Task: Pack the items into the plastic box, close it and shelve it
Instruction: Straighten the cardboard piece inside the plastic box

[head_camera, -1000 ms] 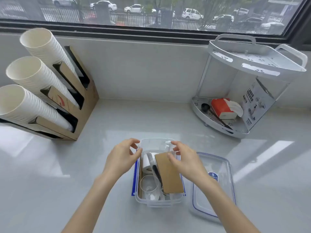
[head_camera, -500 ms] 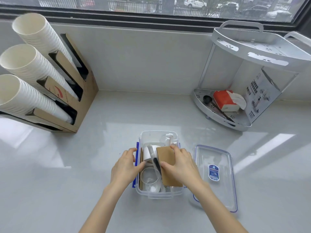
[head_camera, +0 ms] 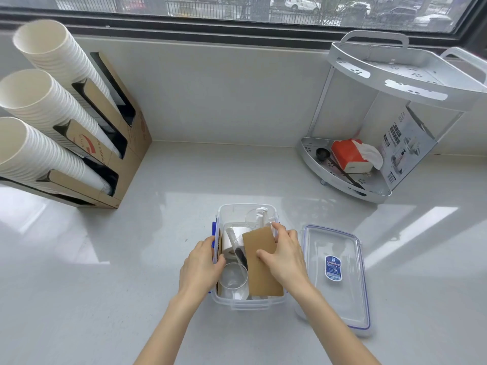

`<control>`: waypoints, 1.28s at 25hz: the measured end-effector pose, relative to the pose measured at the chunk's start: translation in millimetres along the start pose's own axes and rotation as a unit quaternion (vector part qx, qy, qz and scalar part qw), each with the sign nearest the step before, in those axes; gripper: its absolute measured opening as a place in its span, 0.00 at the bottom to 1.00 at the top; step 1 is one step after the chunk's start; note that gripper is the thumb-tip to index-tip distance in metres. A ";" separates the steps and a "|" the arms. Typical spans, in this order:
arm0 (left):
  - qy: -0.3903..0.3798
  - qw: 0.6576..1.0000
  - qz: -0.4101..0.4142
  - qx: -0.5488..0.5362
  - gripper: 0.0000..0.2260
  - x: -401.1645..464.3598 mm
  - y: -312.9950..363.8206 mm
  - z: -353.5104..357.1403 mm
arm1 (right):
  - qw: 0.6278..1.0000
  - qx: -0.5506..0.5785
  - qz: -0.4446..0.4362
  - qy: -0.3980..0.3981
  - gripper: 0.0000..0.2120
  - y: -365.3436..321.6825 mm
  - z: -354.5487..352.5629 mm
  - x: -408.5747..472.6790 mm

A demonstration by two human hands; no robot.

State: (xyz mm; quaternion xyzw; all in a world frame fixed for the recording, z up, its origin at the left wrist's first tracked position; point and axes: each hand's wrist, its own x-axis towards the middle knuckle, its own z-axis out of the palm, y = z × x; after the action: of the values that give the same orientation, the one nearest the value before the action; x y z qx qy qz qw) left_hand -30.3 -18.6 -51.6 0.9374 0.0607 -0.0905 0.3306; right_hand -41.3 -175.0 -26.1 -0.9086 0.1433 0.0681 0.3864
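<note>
Box point(head_camera: 247, 303) liable not to shut: card point(head_camera: 262, 272) lying aslant over contents, seemingly proud of rim, apt to foul lid point(head_camera: 340, 299) unless pushed flat. Hard pressing apt to tip or crack cup point(head_camera: 233, 281) beneath. Clear plastic, blue latches, open on counter point(head_camera: 147, 259), lid just right. Holding roll point(head_camera: 235, 239), cup, card. Left hand point(head_camera: 201, 267) gripping left wall; right hand point(head_camera: 286, 255) grasping card, thumb on top.

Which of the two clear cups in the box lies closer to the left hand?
The front cup, at the near end of the plastic box, beside the left hand; the back cup sits at the far end, beyond the white roll.
</note>
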 end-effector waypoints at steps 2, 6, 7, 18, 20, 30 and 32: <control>0.005 1.000 0.000 0.004 0.13 -0.2 0.1 -1.6 | 0.999 0.032 0.005 0.001 0.26 0.5 -1.7 -0.6; 0.015 1.000 0.001 0.014 0.12 -2.3 1.0 -7.6 | 0.995 0.099 0.011 0.000 0.16 3.2 -1.3 -3.2; 0.018 1.000 0.000 0.013 0.12 -3.8 2.8 -9.8 | 0.993 0.118 0.010 -0.001 0.15 3.1 -2.2 -4.1; 0.093 0.986 0.070 -0.116 0.12 -23.6 38.7 -36.2 | 0.976 0.214 -0.016 0.041 0.07 -10.4 -24.6 -8.2; 0.096 0.982 0.096 -0.131 0.12 -25.4 43.3 -33.6 | 0.973 0.226 -0.031 0.041 0.06 -17.2 -25.2 -10.1; 0.008 0.965 0.152 -0.215 0.15 -33.2 52.6 -29.0 | 0.954 0.289 -0.068 -0.035 0.13 -42.8 -12.4 -18.0; -0.005 0.960 0.152 -0.236 0.15 -33.0 49.5 -29.0 | 0.947 0.311 -0.059 -0.059 0.15 -44.2 -12.3 -17.4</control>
State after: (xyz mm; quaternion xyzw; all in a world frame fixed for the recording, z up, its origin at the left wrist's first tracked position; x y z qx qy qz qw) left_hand -50.1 -40.4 7.7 0.8307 -0.0641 -0.0272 0.5524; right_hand -43.8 -151.1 16.7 -0.7444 0.0806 0.0504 0.6610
